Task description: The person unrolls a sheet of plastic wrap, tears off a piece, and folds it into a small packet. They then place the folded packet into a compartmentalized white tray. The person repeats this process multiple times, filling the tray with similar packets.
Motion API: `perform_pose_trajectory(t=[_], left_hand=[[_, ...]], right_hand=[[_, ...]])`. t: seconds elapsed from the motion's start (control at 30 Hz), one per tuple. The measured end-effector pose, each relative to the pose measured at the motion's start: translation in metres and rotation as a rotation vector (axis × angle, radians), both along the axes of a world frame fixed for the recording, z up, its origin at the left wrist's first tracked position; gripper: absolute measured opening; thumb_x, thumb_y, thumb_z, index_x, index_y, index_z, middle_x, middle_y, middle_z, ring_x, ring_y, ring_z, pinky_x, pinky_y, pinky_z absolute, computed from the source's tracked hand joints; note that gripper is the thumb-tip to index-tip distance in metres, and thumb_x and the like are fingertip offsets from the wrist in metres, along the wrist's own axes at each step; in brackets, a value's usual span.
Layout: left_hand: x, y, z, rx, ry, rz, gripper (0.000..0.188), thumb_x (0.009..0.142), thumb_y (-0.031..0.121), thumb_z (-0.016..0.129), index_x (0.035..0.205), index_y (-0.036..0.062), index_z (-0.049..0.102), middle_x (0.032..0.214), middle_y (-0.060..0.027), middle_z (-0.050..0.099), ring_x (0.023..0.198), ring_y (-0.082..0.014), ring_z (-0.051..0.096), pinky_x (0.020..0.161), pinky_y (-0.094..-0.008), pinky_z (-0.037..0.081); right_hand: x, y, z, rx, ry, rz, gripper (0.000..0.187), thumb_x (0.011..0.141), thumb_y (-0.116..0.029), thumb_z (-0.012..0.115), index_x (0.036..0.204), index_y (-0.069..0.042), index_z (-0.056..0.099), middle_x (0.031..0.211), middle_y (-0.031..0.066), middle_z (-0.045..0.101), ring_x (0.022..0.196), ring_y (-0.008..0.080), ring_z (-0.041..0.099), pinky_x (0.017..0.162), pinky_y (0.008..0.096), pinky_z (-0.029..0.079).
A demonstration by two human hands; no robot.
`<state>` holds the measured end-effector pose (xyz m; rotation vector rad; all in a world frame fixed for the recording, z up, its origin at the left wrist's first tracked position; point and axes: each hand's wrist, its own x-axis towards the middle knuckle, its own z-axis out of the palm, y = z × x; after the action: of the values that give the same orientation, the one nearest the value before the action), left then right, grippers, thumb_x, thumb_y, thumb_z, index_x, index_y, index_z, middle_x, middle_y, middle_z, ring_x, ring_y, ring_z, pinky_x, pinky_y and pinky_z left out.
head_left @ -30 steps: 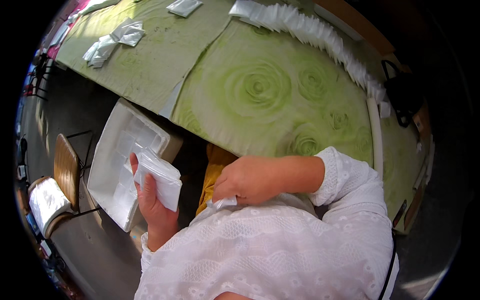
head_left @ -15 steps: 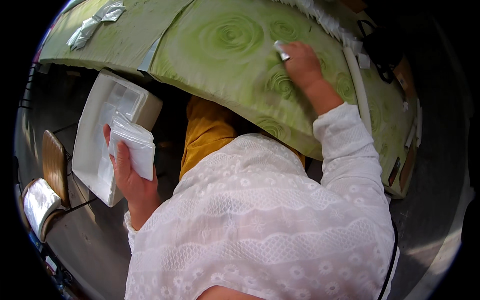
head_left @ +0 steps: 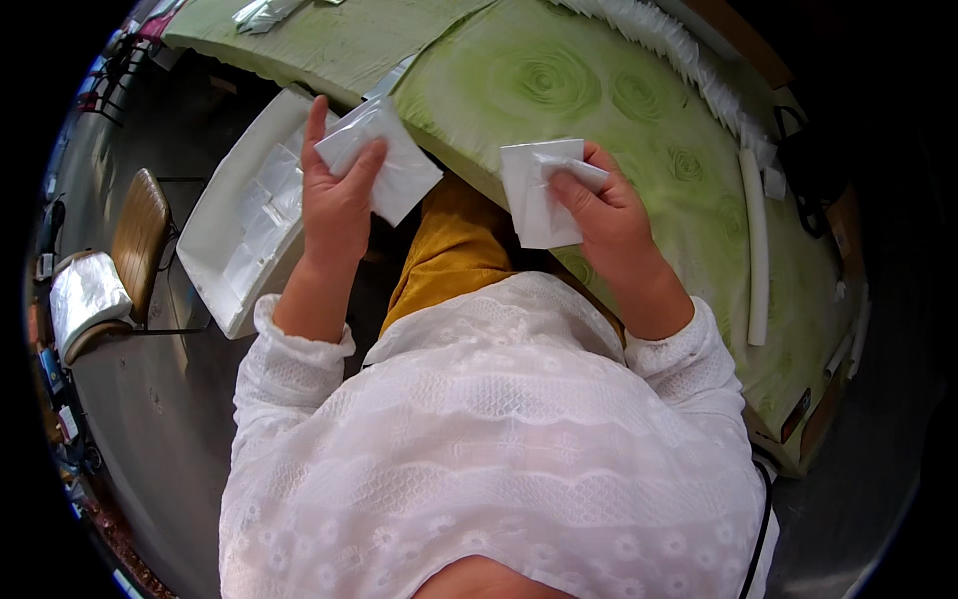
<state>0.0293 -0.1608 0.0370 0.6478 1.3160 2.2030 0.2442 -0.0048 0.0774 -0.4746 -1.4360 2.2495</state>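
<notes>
In my left hand [head_left: 337, 200] is a stack of folded clear plastic bags [head_left: 387, 160], pinched under the thumb with the index finger stretched upward. My right hand [head_left: 611, 205] grips a flat white square packet [head_left: 539, 200], its thumb pressing a folded strip of thin white plastic against the front. Both hands are raised in front of my body, apart from each other, near the edge of the green table cover [head_left: 469, 90]. Left of my left hand stands a white foam box [head_left: 215, 235] holding several flat plastic packets [head_left: 264, 215].
A row of white folded plastic pieces [head_left: 689, 75] lines the table's far right, beside a white tube [head_left: 754, 250] and a black bag [head_left: 813, 165]. More plastic [head_left: 264, 12] lies at the far left. A wooden-backed chair [head_left: 140, 235] with a silvery cover stands left.
My right hand has come back from the tabletop toward my body, now with a white packet in it. My left hand has risen and moved right with the plastic bags.
</notes>
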Motion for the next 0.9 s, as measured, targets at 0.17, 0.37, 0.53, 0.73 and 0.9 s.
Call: perform_pose_trajectory(t=[0.17,0.37,0.53,0.73,0.9], left_hand=[[0.002,0.078,-0.001,-0.019,0.214,-0.129,0.083,0.088,-0.001,0.068,0.154,0.0129,0.02,0.115,-0.0091,0.061,0.099,-0.0143,0.062,0.088,-0.027,0.051],[0.034,0.106,-0.006,0.128,0.045,-0.42,0.066,0.102,0.015,0.053,0.156,0.0142,0.015,0.119,-0.0126,0.061,0.104,-0.0192,0.062,0.089,-0.0334,0.053],[0.064,0.117,-0.03,0.052,0.181,-0.536,0.09,0.09,0.009,0.07,0.155,0.0069,0.008,0.123,-0.0132,0.058,0.107,-0.0207,0.06,0.095,-0.0347,0.05],[0.03,0.168,-0.042,-0.041,0.141,-0.376,0.093,0.086,0.006,0.075,0.154,0.0073,0.012,0.115,-0.0119,0.062,0.1,-0.0178,0.061,0.088,-0.0299,0.051],[0.017,0.175,-0.056,-0.054,0.153,-0.287,0.092,0.085,0.009,0.076,0.153,0.0054,0.015,0.114,-0.011,0.062,0.1,-0.0165,0.06,0.088,-0.0294,0.05]], right_hand=[[-0.017,0.019,-0.019,0.35,0.148,-0.061,0.013,0.096,-0.009,0.062,0.107,-0.006,0.057,0.11,0.0032,0.061,0.098,0.0126,0.057,0.086,0.027,0.048],[-0.038,0.022,-0.06,0.675,0.068,-0.484,0.011,0.097,-0.009,0.06,0.106,-0.004,0.057,0.122,0.0058,0.054,0.1,0.0107,0.056,0.086,0.0268,0.049],[-0.028,0.027,-0.064,0.483,-0.084,-0.568,0.022,0.093,-0.015,0.063,0.108,-0.002,0.053,0.114,0.0155,0.058,0.094,0.0202,0.061,0.078,0.0319,0.051],[0.043,0.061,-0.092,1.389,-0.771,-0.722,0.073,0.092,-0.054,0.056,0.144,-0.005,0.041,0.147,0.0179,0.04,0.139,0.0341,0.03,0.114,0.0539,0.02],[0.173,0.014,-0.075,1.238,-1.407,-0.45,0.08,0.093,-0.055,0.053,0.15,-0.004,0.031,0.159,0.0187,0.022,0.147,0.0362,0.018,0.119,0.0518,0.013]])
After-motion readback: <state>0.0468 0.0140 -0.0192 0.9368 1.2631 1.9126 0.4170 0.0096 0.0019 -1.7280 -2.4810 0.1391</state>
